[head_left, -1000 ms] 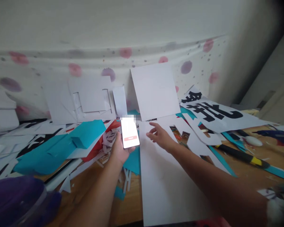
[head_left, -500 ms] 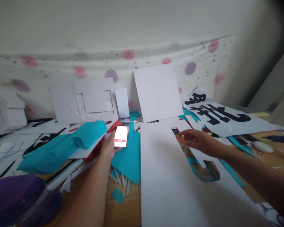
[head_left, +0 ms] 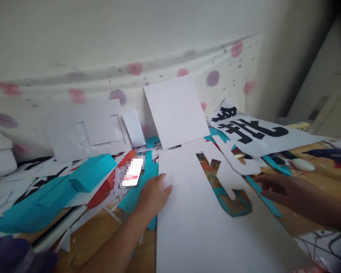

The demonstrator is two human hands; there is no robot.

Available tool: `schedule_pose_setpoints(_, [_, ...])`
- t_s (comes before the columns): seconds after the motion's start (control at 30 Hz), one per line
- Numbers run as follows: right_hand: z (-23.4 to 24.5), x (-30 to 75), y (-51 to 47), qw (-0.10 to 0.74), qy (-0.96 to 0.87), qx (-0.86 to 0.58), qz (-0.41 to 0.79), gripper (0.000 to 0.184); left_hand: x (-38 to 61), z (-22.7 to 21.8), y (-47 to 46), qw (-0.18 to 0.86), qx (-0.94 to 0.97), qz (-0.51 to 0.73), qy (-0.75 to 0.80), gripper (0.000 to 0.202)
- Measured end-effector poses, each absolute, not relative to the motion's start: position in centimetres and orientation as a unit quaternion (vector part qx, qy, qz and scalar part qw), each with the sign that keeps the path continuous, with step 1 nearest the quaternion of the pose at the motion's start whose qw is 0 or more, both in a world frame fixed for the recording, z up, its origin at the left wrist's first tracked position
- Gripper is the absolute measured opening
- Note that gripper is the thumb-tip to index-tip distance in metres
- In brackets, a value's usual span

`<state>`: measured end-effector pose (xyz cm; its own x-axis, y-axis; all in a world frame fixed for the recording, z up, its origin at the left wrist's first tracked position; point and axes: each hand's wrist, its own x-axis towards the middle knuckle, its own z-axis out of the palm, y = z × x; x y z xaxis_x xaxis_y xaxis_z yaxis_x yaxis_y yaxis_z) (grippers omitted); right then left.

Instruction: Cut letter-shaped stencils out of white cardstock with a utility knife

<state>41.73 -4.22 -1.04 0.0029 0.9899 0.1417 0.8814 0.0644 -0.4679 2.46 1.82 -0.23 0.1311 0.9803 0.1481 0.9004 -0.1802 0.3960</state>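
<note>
A large white board (head_left: 184,227) lies in front of me, with a curved character shape cut out of its right half. At the board's left edge is my left hand (head_left: 155,194), its thumb and fingers apart and nothing in it. The phone (head_left: 134,172) with a bright screen, partly pixelated, rests on paper scraps to the left of that hand. My right hand (head_left: 277,185) hovers by the board's right edge, fingers loosely bent and apart, holding nothing that I can see. Teal paper (head_left: 234,206) and wooden tabletop show through the cut-out.
Folded teal paper (head_left: 88,176) lies at left. A white square board (head_left: 176,110) leans on the spotted curtain (head_left: 213,77). A sheet with black characters (head_left: 261,134) is at back right, near a dark-blue tool (head_left: 326,153). Something purple (head_left: 14,254) sits lower left.
My left hand has let go of the phone and moved right to the board's edge. My right hand has drawn back rightward from the cut-out. The view has shifted and tilted.
</note>
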Motion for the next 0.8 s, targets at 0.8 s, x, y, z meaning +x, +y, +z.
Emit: schedule_pose_setpoints(0.8, [-6.1,39.5,-3.9,0.262,-0.609,-0.712,0.232,0.055,2.0,0.9,2.1,0.637,0.367,0.458,0.5,0.035])
